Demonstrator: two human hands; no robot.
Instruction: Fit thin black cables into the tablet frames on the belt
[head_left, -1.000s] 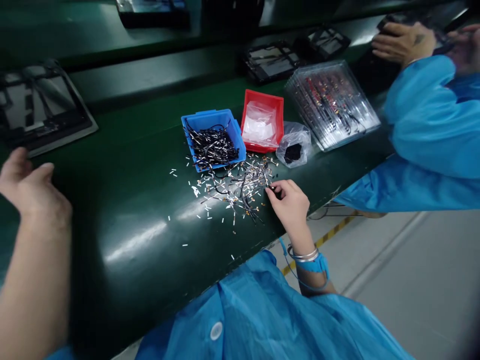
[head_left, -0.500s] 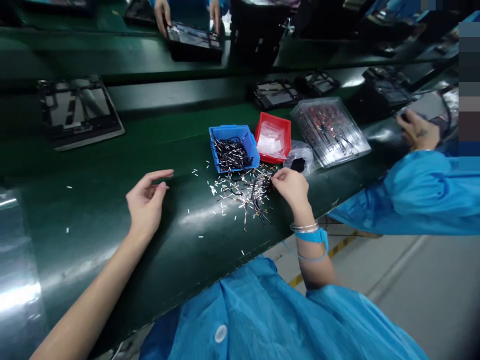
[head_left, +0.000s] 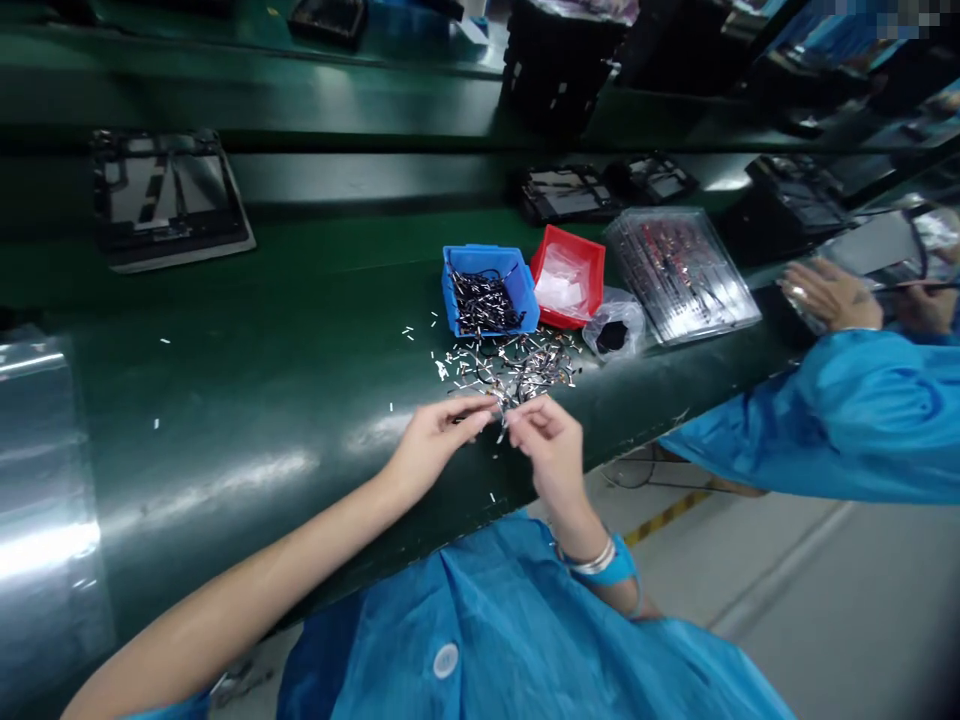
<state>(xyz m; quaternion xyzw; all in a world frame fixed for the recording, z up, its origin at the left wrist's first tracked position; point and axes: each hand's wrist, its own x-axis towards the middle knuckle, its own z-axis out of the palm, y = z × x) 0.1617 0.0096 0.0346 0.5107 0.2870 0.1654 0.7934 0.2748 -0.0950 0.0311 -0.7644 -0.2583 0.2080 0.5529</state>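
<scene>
My left hand (head_left: 446, 430) and my right hand (head_left: 549, 440) meet at the near edge of a loose pile of short thin cables (head_left: 536, 365). The fingertips of my right hand pinch a short cable (head_left: 502, 432) with a pale end. My left thumb and forefinger close in beside it; what lies between them is too small to make out. Small white tube-like pieces (head_left: 442, 370) are scattered around the pile. Just behind stands a blue bin (head_left: 491, 325) filled with black cables.
Beside the blue bin are a red bin (head_left: 596, 285) with clear plastic in it, a plastic bag (head_left: 634, 325) and a stack of clear trays (head_left: 697, 280). An opened flat device (head_left: 176, 205) lies at the back left. A co-worker's hand (head_left: 836, 295) works at the right.
My right hand has drawn back from the pile toward me with a cable. My left hand has come over from the left to meet it. The view has shifted slightly.
</scene>
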